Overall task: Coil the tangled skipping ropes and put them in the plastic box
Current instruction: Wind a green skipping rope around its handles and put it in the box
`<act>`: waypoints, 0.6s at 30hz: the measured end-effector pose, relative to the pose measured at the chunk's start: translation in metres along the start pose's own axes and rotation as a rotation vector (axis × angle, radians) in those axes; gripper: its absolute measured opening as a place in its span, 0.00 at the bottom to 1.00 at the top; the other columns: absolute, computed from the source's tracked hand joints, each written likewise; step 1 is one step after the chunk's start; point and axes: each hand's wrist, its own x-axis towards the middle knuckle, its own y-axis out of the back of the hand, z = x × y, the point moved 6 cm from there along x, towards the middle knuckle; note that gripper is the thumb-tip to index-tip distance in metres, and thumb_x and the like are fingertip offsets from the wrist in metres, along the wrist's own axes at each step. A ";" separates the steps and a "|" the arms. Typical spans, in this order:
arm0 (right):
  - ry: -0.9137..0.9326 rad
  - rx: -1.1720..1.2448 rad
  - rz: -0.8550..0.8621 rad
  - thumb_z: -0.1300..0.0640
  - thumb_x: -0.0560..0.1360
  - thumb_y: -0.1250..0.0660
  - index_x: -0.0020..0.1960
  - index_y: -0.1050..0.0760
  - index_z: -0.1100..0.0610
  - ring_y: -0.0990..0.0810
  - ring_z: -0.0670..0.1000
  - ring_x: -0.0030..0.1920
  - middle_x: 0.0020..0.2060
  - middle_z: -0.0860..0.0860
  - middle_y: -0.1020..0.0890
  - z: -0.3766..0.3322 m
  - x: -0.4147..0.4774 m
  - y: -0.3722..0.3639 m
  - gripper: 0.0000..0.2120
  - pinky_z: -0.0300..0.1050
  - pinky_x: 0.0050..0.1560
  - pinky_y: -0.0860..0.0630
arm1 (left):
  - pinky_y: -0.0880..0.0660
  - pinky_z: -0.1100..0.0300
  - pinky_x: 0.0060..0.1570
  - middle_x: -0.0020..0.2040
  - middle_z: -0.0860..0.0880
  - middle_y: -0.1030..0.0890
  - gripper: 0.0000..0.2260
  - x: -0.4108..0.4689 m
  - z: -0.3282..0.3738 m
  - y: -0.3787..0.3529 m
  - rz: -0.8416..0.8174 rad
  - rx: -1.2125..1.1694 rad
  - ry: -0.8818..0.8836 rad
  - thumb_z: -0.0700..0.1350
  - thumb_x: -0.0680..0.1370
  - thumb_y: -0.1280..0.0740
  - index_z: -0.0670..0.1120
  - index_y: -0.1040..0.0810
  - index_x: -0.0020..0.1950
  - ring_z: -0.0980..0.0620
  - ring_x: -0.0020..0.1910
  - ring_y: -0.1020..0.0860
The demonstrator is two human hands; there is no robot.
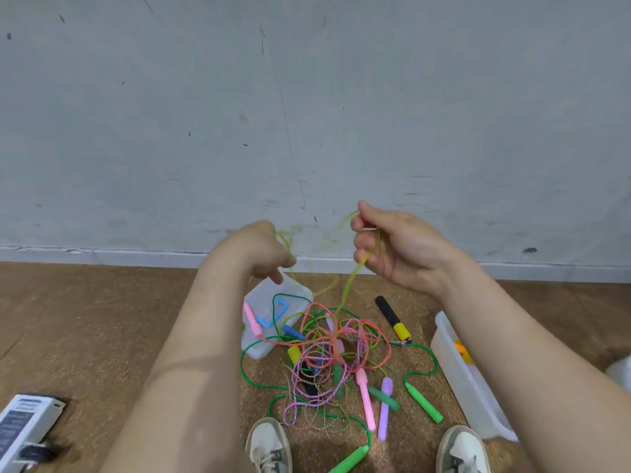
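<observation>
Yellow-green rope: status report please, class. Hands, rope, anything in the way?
Left hand and right hand raised, both holding the yellow-green rope. Rope trails down into the tangled pile, not free. Plastic box at right.

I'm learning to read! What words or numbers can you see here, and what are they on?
White and blue box: print too blurred to read.
Left shoe and right shoe: dark marks, too blurred to read.
Nothing else shows writing.

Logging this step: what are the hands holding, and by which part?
Both hold the thin yellow-green skipping rope by its cord, not a handle: the right hand pinches it, the left hand grips loops.
</observation>
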 end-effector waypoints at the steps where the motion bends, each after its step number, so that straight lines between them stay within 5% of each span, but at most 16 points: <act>1: 0.024 0.094 0.022 0.52 0.81 0.42 0.39 0.30 0.58 0.24 0.48 0.24 0.23 0.50 0.28 -0.003 0.001 -0.003 0.15 0.35 0.25 0.25 | 0.35 0.65 0.26 0.37 0.48 0.15 0.10 -0.003 0.005 -0.003 -0.019 -0.028 -0.054 0.45 0.76 0.33 0.38 0.24 0.46 0.57 0.22 0.30; 6: 0.211 0.540 0.078 0.56 0.82 0.42 0.39 0.30 0.60 0.19 0.51 0.28 0.25 0.53 0.25 -0.023 0.008 -0.001 0.15 0.36 0.27 0.23 | 0.40 0.68 0.25 0.49 0.51 0.15 0.22 -0.030 0.050 -0.027 -0.333 -0.615 -0.385 0.61 0.77 0.42 0.45 0.20 0.55 0.57 0.31 0.34; 10: 0.313 0.697 0.120 0.56 0.82 0.41 0.40 0.29 0.63 0.17 0.54 0.32 0.30 0.57 0.22 -0.036 0.005 0.013 0.14 0.39 0.30 0.21 | 0.43 0.69 0.24 0.37 0.49 0.22 0.13 -0.037 0.068 -0.047 -0.475 -0.570 -0.587 0.53 0.79 0.38 0.46 0.20 0.45 0.58 0.28 0.38; 14: 0.205 0.327 0.152 0.43 0.78 0.39 0.53 0.24 0.60 0.17 0.53 0.43 0.43 0.56 0.19 -0.025 -0.001 0.018 0.20 0.45 0.41 0.18 | 0.48 0.70 0.18 0.25 0.50 0.28 0.13 -0.025 0.070 -0.017 -0.272 -1.237 -0.503 0.48 0.83 0.46 0.46 0.30 0.41 0.60 0.19 0.41; 18: 0.086 -0.197 -0.141 0.43 0.74 0.38 0.56 0.24 0.57 0.19 0.52 0.47 0.46 0.54 0.18 0.014 -0.004 -0.020 0.19 0.48 0.52 0.22 | 0.48 0.69 0.16 0.26 0.52 0.32 0.13 -0.016 0.069 0.000 -0.257 -1.790 -0.462 0.50 0.83 0.47 0.47 0.32 0.42 0.60 0.19 0.40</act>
